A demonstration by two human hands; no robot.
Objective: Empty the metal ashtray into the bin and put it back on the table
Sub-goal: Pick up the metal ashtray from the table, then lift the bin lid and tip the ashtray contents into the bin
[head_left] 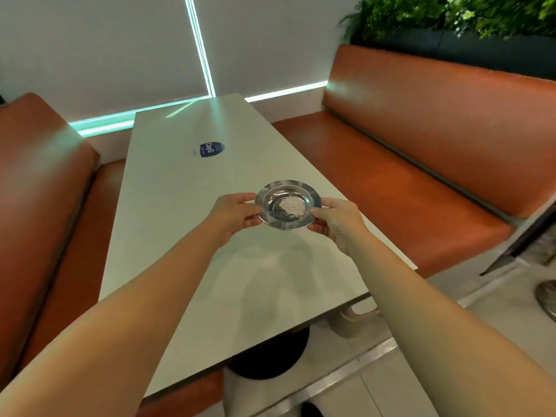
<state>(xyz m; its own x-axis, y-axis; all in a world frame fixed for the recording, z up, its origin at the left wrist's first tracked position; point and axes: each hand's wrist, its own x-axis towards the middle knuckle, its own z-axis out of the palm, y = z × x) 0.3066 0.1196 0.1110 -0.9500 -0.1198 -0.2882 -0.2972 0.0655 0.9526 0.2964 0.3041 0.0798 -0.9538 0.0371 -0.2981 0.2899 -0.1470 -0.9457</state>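
A round metal ashtray with grey-white ash in its bowl is held level over the right side of the pale table. My left hand pinches its left rim between thumb and fingers. My right hand grips the right rim the same way. I cannot tell whether the ashtray touches the tabletop or hangs just above it. No bin is in view.
A round blue-and-white sticker lies on the table farther back. Orange benches stand on the left and right. The dark table base is below the near edge. Plants top the right bench. Tiled floor is at lower right.
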